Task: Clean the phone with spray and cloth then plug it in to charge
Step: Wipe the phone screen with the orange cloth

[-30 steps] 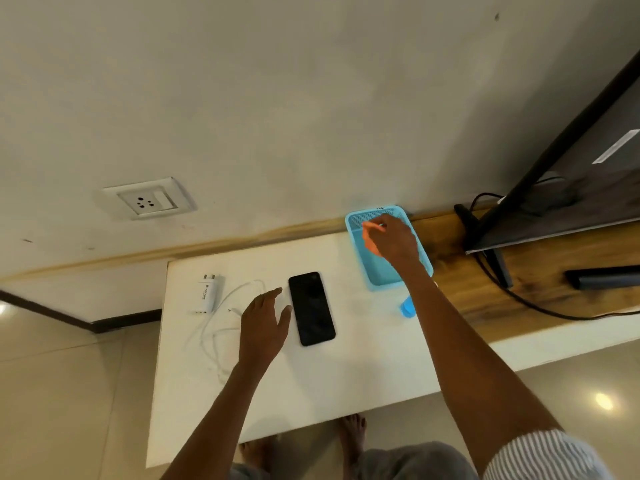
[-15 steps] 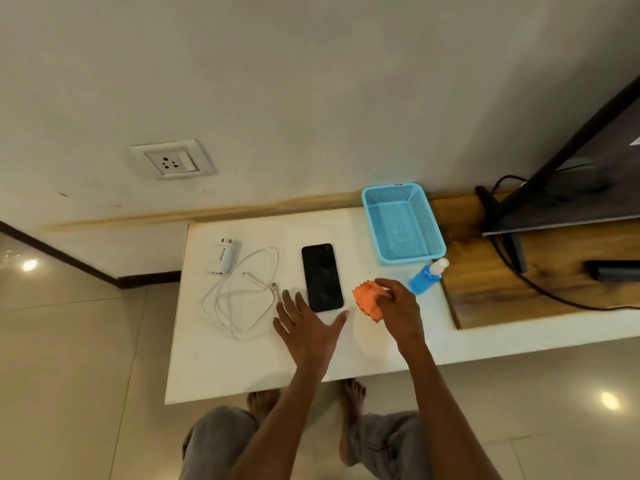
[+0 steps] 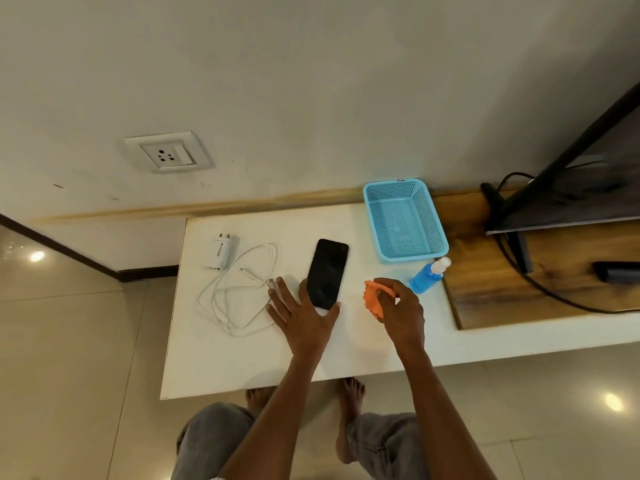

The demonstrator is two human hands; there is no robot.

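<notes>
On the white worktop [image 3: 263, 355] the phone [image 3: 327, 273] lies flat, left hand [image 3: 303, 315] spread wide steadying its near end; right hand [image 3: 401, 311] pinches the orange cloth [image 3: 372, 296] (spray bottle [image 3: 427, 277] just beside).

Cable [image 3: 239, 292] crowds phone's [image 3: 327, 273] left; right side bare
</notes>
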